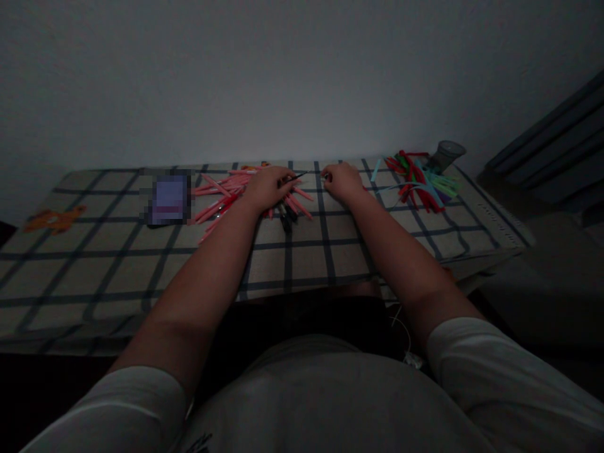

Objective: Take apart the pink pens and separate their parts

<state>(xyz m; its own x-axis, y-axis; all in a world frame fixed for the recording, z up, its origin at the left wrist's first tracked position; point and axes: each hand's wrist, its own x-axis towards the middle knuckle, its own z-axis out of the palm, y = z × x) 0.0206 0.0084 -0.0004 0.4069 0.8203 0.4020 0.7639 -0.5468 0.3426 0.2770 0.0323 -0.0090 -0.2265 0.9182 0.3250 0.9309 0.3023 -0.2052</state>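
My left hand is over a pile of pink pens, its fingers closed on a thin dark pen refill whose lighter end points right. A short gap to the right, my right hand is closed in a pinch at about the same height. A tiny pale bit shows at its fingertips, too small to make out. Just below my left hand lie some black objects, perhaps scissor handles, partly hidden by the hand.
A checked cloth covers the table, which meets a wall behind. A blurred-out phone and an orange cutout lie on the left. Coloured strips lie on the right, by a dark see-through cup.
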